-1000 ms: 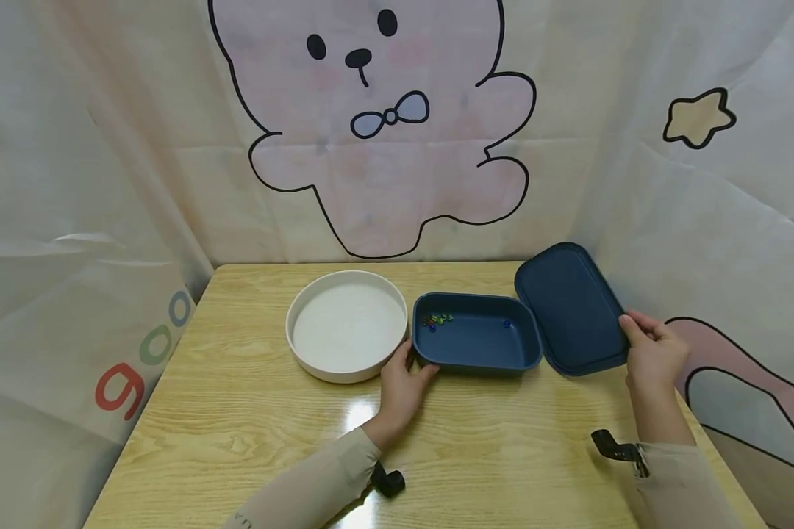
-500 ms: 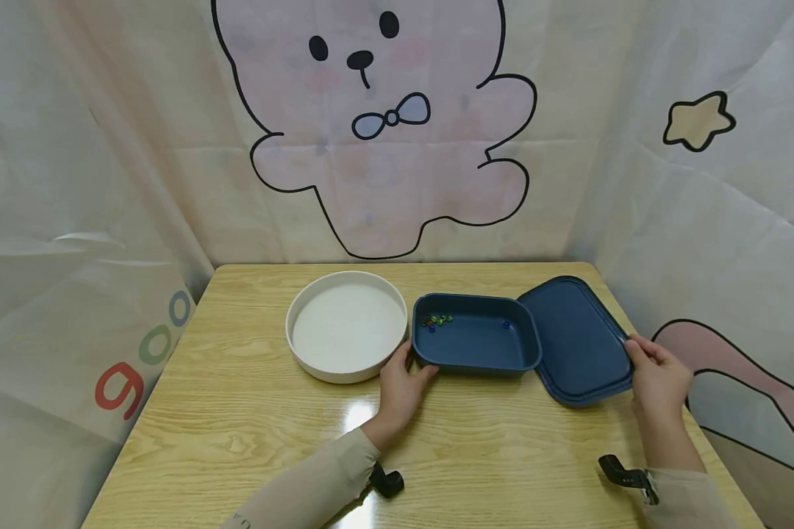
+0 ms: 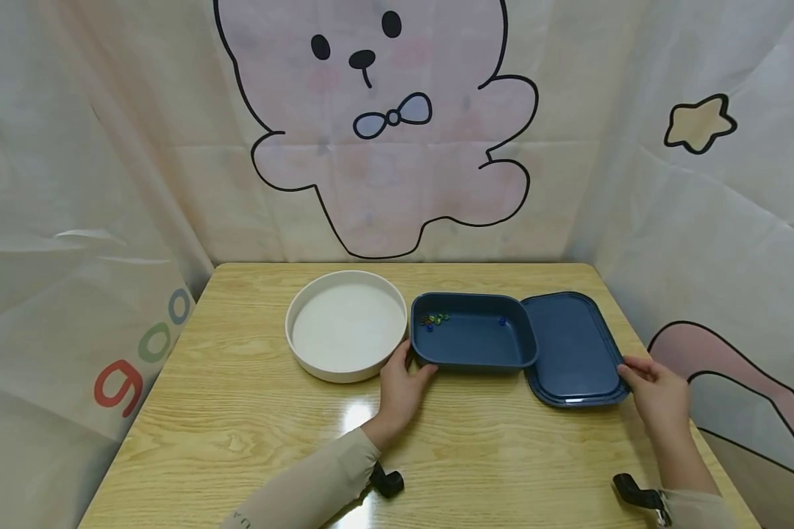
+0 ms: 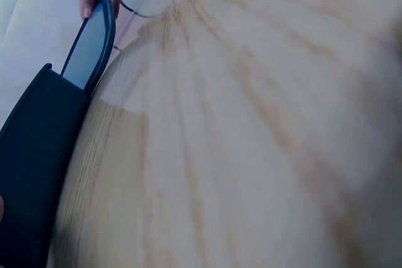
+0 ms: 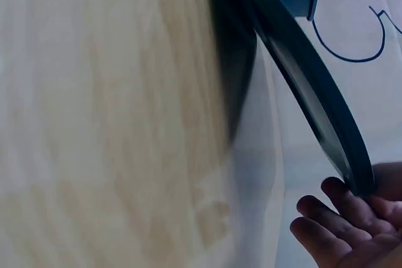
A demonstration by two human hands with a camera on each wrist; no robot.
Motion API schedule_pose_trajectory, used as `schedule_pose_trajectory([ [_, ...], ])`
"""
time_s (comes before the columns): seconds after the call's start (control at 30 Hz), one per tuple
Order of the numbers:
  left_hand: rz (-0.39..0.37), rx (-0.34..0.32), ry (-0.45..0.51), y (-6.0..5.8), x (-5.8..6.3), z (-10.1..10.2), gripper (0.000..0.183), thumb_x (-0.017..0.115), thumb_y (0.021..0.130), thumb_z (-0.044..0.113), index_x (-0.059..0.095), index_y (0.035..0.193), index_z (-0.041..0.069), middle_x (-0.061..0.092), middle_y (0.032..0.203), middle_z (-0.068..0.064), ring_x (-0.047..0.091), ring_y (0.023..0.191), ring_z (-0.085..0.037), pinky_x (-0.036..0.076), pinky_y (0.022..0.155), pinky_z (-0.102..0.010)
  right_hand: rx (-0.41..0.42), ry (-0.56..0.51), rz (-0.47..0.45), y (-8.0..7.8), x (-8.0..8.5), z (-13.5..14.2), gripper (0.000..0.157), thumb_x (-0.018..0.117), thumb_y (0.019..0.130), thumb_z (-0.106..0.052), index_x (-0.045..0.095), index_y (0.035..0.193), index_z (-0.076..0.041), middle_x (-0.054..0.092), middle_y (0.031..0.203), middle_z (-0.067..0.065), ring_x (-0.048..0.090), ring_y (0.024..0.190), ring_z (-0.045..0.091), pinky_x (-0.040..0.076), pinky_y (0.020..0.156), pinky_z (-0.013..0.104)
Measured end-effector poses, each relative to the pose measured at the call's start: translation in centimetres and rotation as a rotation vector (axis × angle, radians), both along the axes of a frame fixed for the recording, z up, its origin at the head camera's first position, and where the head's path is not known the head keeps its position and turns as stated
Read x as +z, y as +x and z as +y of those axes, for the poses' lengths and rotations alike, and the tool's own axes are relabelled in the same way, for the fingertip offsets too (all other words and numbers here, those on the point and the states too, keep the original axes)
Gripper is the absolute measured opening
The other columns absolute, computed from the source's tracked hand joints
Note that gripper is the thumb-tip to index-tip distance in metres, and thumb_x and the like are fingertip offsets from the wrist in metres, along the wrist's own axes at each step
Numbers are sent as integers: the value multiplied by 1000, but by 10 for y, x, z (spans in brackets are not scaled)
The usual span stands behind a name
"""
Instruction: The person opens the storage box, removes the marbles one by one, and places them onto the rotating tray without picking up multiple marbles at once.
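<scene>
A dark blue rectangular container (image 3: pixel 473 366) sits on the table, with several small coloured beads (image 3: pixel 434 319) at its left end and a blue bead (image 3: pixel 502 322) towards the right. My left hand (image 3: pixel 400 386) holds its front left corner, thumb on the front wall and fingers along the left side. On the container's right is its dark blue lid (image 3: pixel 572 349). My right hand (image 3: pixel 658 389) pinches the lid's right edge between thumb and fingers. In the right wrist view the lid (image 5: pixel 314 86) tilts, its held edge raised off the table. The lid's left edge meets the container's right end.
A round white tray (image 3: pixel 347 323) with a low rim stands left of the container, close to my left fingers. The wooden table (image 3: pixel 490 455) ends at a printed curtain (image 3: pixel 397 184) behind and at both sides.
My right hand has lowered the lid and brought it towards me, from steeply raised to nearly flat beside the container. The container has shifted slightly left; my left hand stays on it.
</scene>
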State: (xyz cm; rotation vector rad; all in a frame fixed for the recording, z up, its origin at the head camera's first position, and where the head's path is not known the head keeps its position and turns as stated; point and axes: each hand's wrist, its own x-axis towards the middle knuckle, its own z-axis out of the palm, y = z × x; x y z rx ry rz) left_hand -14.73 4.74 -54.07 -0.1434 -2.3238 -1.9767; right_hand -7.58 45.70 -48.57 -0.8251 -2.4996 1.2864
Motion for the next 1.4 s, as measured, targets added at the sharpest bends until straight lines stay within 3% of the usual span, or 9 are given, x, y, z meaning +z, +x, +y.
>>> schedule_pose_trajectory([
  [0.13, -8, 1, -17, 1, 0, -1, 66, 82, 89, 13, 53, 147, 4, 56, 150, -10, 48, 142, -18, 44, 117, -34, 96, 136, -56, 8, -2, 4, 51, 63, 103, -39, 63, 138, -2, 71, 95, -18, 48, 83, -18, 49, 62, 11],
  [0.2, -4, 5, -25, 1, 0, -1, 66, 82, 89, 13, 53, 147, 4, 56, 150, -10, 48, 143, -18, 44, 117, -35, 125, 189, -75, 10, -4, 5, 51, 62, 103, -40, 63, 139, -3, 76, 108, -1, 54, 90, -8, 48, 63, 11],
  [0.3, 15, 12, -36, 0, 2, -1, 65, 82, 88, 13, 54, 146, 3, 57, 148, -11, 49, 142, -21, 45, 117, -38, 158, 234, -88, 13, -6, 6, 51, 61, 104, -40, 62, 139, -3, 69, 128, 21, 64, 105, 19, 46, 63, 11],
  [0.37, 33, 17, -42, 1, 3, -1, 65, 82, 88, 13, 54, 146, 1, 58, 147, -13, 50, 142, -24, 46, 116, -41, 174, 248, -92, 14, -8, 7, 51, 61, 104, -39, 62, 140, -2, 67, 132, 23, 62, 115, 37, 45, 63, 12],
  [0.43, 44, 22, -49, 1, 3, -1, 65, 82, 88, 13, 54, 145, 0, 58, 147, -15, 51, 141, -26, 46, 115, -43, 186, 256, -93, 14, -10, 9, 51, 61, 104, -39, 62, 140, -2, 66, 132, 24, 59, 120, 43, 44, 63, 12],
  [0.8, 41, 27, -32, 0, 3, -2, 65, 83, 87, 12, 55, 144, -1, 59, 146, -15, 51, 140, -25, 46, 115, -42, 218, 265, -106, 17, -13, 9, 52, 63, 104, -36, 59, 143, -1, 61, 137, 28, 55, 126, 50, 45, 65, 14],
  [1.23, 26, 9, -48, 4, 5, -6, 65, 82, 89, 17, 55, 145, 1, 58, 147, -13, 50, 142, -25, 45, 116, -42, 242, 281, -72, 21, -6, 1, 59, 61, 102, -48, 59, 144, -5, 62, 139, 22, 60, 123, 39, 44, 64, 5],
  [1.3, 19, 1, -47, 6, 5, -7, 66, 82, 89, 17, 54, 146, 1, 57, 148, -13, 49, 142, -25, 45, 117, -42, 245, 281, -39, 20, -2, -2, 59, 62, 101, -49, 60, 143, -8, 63, 139, 21, 65, 116, 18, 45, 66, 4],
  [1.4, 15, -10, -41, 7, 6, -7, 67, 82, 89, 17, 52, 147, -1, 56, 149, -14, 48, 143, -26, 43, 118, -42, 265, 272, 24, 18, 5, -8, 58, 63, 100, -49, 62, 142, -10, 65, 137, 19, 55, 103, -13, 45, 69, 2],
])
